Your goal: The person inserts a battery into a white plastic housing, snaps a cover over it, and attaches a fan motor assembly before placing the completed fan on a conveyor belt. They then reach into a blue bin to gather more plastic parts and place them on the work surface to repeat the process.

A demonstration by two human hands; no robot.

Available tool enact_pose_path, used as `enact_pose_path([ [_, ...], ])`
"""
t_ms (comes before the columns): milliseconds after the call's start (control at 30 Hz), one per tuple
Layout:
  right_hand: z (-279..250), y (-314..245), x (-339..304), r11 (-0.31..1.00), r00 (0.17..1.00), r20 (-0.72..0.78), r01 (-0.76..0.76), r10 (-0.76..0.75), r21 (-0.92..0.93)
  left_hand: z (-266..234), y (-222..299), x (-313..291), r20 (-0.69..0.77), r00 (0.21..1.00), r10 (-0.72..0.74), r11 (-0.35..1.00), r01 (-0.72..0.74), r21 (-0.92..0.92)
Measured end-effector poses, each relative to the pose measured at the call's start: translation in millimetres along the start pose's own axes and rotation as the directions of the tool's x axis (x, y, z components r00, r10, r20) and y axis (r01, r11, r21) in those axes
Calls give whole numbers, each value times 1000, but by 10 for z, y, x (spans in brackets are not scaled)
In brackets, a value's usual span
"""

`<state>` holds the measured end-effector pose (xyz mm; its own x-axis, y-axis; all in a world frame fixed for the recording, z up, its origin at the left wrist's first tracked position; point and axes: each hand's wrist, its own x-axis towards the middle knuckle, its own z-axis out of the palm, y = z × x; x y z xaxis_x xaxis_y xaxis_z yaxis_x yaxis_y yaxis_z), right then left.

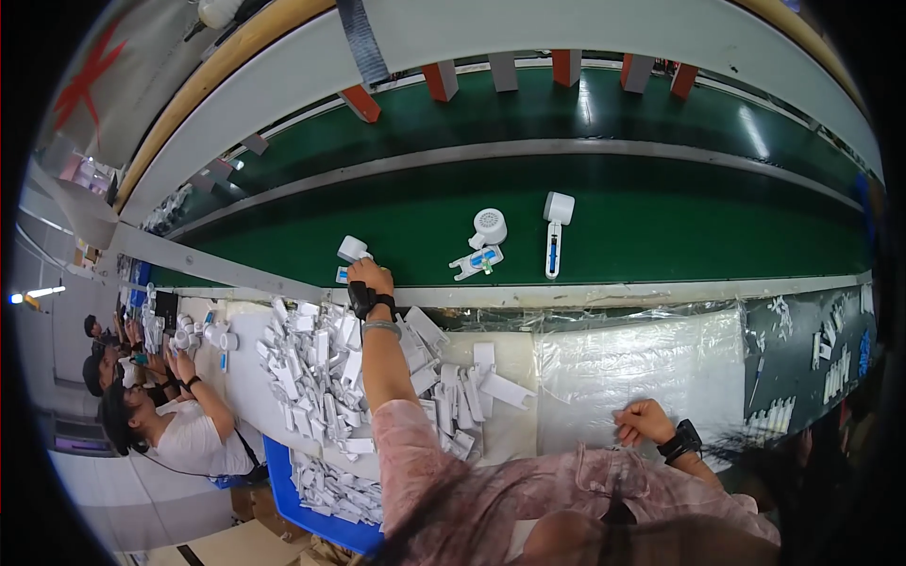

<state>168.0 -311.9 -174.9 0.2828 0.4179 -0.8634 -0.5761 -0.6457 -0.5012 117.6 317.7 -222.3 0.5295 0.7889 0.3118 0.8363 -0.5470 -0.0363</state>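
My left hand (pixel 370 275) reaches across to the green belt, its fingers closed on a white handheld fan (pixel 352 248) with a round head. The hand covers part of the handle; a bit of blue shows beside it. Farther right on the belt lie a second fan (pixel 489 226) with its grille up, and a third fan (pixel 559 208), its handle open over a blue cell. My right hand (pixel 646 422) is over the plastic-covered tabletop (pixel 613 368), fingers loosely curled and apart, with nothing visible in them.
White plastic handle shells (pixel 321 363) are heaped around my left forearm. More white parts fill a blue bin (pixel 283 486) below. At right, small parts lie on a dark mat (pixel 797 377). Co-workers (pixel 189 424) work at left. Orange and grey blocks (pixel 441 82) line the far belt edge.
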Motion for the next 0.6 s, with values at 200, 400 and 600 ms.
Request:
enact_pose_path([
  [200, 1, -32, 31, 1000, 1000, 11, -14, 14, -5, -95, -26, 64, 107, 993, 50, 979, -28, -201],
  [400, 2, 53, 30, 999, 999, 0, 35, -35, -12, -602, 39, 254, 519, 855, 25, -72, 519, -852],
  [600, 39, 200, 36, 977, 977, -21, 211, -212, -22, -1705, 508, -253, 523, 750, 405, -308, 650, -695],
])
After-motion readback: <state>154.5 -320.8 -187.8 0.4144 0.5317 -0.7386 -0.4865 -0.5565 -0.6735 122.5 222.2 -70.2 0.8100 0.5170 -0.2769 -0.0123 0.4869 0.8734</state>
